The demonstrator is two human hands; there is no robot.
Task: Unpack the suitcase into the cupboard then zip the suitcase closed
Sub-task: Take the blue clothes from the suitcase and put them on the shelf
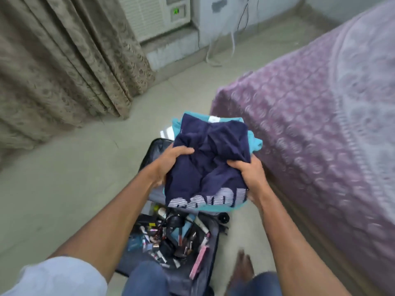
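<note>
A stack of folded clothes, navy on top with teal underneath, is lifted above the open dark suitcase on the floor. My left hand grips the stack's left edge, thumb on top. My right hand grips its right edge, fingers underneath. The near half of the suitcase holds several small cosmetics, tubes and cables. The far half is mostly hidden behind the clothes. No cupboard is in view.
A bed with a purple patterned cover stands close on the right. Beige curtains hang at the left, an air conditioner unit sits at the back wall. My legs in jeans and a bare foot stand beside the suitcase.
</note>
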